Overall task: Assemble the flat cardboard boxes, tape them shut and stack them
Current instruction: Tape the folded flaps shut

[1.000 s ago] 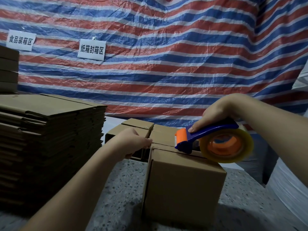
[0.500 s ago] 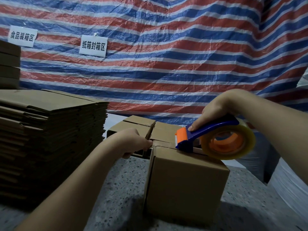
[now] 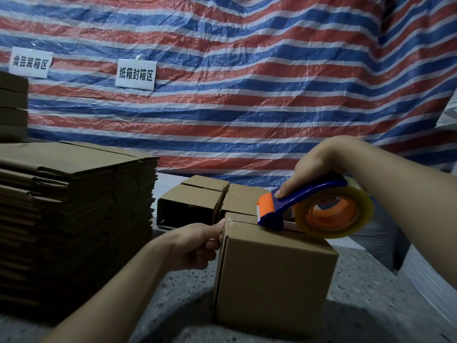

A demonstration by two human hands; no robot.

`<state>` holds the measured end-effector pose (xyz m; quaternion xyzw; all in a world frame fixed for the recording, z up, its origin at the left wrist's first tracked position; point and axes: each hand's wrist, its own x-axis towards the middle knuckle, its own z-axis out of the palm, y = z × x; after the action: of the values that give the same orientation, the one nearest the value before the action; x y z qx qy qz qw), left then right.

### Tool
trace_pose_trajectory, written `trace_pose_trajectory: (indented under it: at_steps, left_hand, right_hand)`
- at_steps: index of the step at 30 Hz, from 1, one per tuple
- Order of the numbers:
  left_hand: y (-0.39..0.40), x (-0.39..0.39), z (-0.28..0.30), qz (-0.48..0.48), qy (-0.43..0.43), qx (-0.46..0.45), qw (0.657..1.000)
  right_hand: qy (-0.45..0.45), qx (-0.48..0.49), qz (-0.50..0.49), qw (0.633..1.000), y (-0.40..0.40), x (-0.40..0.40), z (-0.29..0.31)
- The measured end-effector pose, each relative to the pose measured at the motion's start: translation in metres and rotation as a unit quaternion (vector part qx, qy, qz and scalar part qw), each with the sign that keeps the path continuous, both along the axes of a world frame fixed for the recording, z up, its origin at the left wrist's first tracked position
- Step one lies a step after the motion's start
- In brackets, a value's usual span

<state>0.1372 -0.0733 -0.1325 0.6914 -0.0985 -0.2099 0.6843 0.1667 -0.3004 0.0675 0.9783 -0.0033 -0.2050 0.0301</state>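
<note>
At frame centre, the right hand (image 3: 319,169) gripped the dispenser (image 3: 314,206) mid-seam on the box (image 3: 274,276); the left hand (image 3: 195,246) pinched its corner; flats (image 3: 74,194) at left remained unassembled.

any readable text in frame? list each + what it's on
"食品装箱区": left white paper sign on the striped tarp.
"纸箱封箱区": right white paper sign on the same tarp.
No readable print on the boxes or the tape dispenser.
</note>
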Motion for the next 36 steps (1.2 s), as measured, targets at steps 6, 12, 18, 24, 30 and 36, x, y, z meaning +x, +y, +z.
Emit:
trace_pose_trajectory:
  at_steps: [6,12,18,24,30,36]
  left_hand:
    - [-0.002,-0.002,-0.006,0.000,-0.026,-0.037,0.999]
    - [0.001,0.003,-0.009,0.016,-0.022,0.002,1.000]
    - [0.004,0.009,-0.013,0.077,-0.026,0.059,0.995]
    - [-0.026,0.003,0.030,0.315,-0.186,0.027,0.930]
    - [-0.063,-0.005,0.025,0.231,-0.153,0.058,0.959]
    - [-0.058,-0.007,0.026,0.239,-0.134,0.105,0.956]
  right_hand:
    - [0.001,-0.004,0.002,1.000,0.002,-0.001,0.000]
    - [-0.009,0.014,0.001,1.000,-0.001,-0.001,-0.001]
    - [-0.008,0.004,0.003,1.000,0.000,-0.002,0.000]
    - [-0.002,0.007,0.003,1.000,0.001,-0.002,0.000]
    - [-0.005,-0.003,0.005,1.000,0.002,0.000,-0.001]
    - [0.001,-0.029,-0.005,1.000,-0.003,0.005,0.004]
